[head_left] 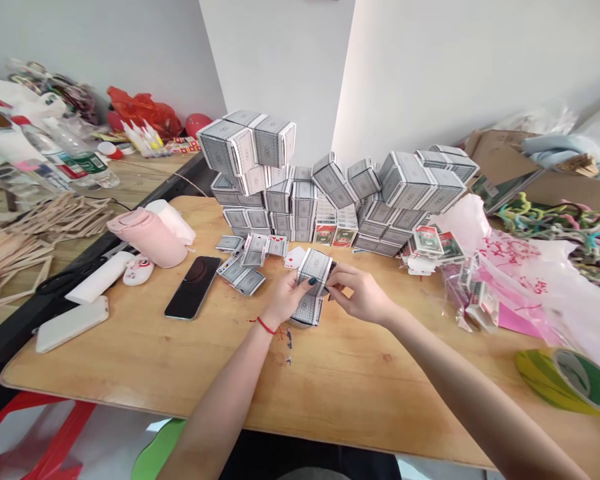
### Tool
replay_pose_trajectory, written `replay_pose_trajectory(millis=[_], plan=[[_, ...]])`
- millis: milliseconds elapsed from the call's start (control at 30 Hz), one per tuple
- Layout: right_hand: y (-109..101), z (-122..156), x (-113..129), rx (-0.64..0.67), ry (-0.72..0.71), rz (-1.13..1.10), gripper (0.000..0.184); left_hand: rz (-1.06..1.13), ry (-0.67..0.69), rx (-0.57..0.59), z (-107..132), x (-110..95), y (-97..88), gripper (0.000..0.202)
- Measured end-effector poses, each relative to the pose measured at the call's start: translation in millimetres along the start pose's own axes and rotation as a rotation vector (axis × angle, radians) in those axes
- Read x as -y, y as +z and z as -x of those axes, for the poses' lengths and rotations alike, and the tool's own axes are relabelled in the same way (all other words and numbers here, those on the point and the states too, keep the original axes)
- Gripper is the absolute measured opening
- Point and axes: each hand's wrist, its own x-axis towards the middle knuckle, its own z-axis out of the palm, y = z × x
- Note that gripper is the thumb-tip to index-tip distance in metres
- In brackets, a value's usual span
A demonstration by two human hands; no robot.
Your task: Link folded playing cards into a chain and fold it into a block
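Between my hands is a small block of folded playing cards (314, 265) with grey patterned backs. My left hand (284, 297) grips its left side, thumb across the front. The fingers of my right hand (356, 292) pinch at its right edge. Directly below it, another card block (307, 312) rests on the table. Just behind my left hand lies an ace of diamonds (295, 257). Loose folded cards (244, 277) are scattered left of my hands. Farther back, many such card blocks (280, 203) are stacked into a wall, beside boxed card decks (334, 230).
A black phone (193, 288), a white power bank (73, 324) and a pink roll (149, 237) lie to the left. At the right are a roll of yellow-green tape (567, 380), pink-white plastic bags (520, 280) and card boxes (428, 241). The table's front edge (260, 423) is near me.
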Motion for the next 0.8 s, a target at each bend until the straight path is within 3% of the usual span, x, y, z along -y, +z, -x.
replay_pose_trajectory(millis=[133,300,500,800], plan=[[-10,1,-3,0.110,-0.054,0.069,0.016,0.000,0.002,-0.008,-1,1,-2.1,0.036],[-13,2,-14,0.147,-0.114,0.220,0.025,-0.011,0.021,-0.007,-1,1,-3.1,0.034],[-6,3,-16,0.086,-0.156,0.226,0.026,-0.057,0.029,-0.008,-1,3,-3.3,0.031],[5,4,-14,-0.022,-0.102,0.254,0.024,-0.084,0.056,-0.019,0,1,-2.4,0.030]])
